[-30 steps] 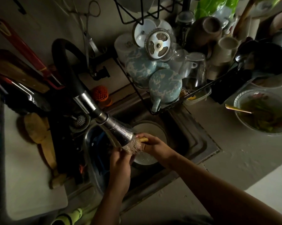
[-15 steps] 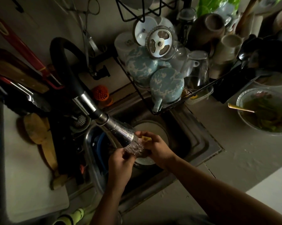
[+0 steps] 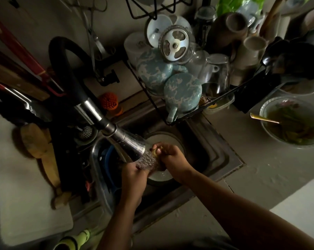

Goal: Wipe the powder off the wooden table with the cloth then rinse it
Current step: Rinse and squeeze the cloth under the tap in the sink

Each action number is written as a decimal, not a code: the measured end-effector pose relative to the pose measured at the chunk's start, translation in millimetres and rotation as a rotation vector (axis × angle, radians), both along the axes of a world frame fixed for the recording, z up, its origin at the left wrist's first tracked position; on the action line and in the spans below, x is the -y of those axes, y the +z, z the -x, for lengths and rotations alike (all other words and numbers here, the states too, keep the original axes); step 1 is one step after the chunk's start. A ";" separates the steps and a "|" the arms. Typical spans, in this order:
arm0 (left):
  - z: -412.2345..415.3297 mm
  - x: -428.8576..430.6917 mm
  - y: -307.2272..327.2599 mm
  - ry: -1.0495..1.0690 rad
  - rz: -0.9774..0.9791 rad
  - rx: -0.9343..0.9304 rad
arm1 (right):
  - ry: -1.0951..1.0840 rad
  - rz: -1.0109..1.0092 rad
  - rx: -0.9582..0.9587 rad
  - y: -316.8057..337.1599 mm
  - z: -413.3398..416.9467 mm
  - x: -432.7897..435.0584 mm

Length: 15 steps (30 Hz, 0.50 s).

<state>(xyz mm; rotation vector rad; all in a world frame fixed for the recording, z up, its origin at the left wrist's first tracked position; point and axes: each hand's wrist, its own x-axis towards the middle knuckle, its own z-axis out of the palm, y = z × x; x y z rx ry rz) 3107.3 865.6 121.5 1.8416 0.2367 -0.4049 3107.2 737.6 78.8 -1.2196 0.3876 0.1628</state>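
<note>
Rinse stage imo; both hands are bunched together under the sprayer head [image 3: 129,143], just below centre of the frame. The cloth [image 3: 154,152] is only a small yellowish bit poking out by the thumb of the right hand [image 3: 172,159], which is curled tight round it, knuckles up. The left hand [image 3: 134,175] sits right under the spray w/ its fingertips lost in the water, so can't tell if it's pinching the cloth or just cupped.

What could go wrong: spray is wide and hits skin + the pale plate [image 3: 163,176] lying in the sink [image 3: 225,159] below, so it could bounce out onto the counter; a wet cloth could slip and land on that plate; also the light is so dim you prob couldn't tell if powder is left in the cloth.

Vs a sec ago: the right hand has rolled over and closed up; more of the yellow end stuck out before, now it's nearly swallowed; the hands are closer together; left hand barely moved.
</note>
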 end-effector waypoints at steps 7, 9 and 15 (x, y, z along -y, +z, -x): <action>-6.7 -4.1 -12.2 0.178 -0.044 0.080 | 0.046 -0.017 -0.023 2.5 2.2 3.4; -5.0 -5.0 -12.2 0.128 -0.113 0.163 | 0.094 -0.040 -0.046 4.8 3.6 6.6; -4.7 -7.7 -24.1 -0.101 -0.269 0.379 | 0.055 -0.245 -0.009 2.5 6.0 7.8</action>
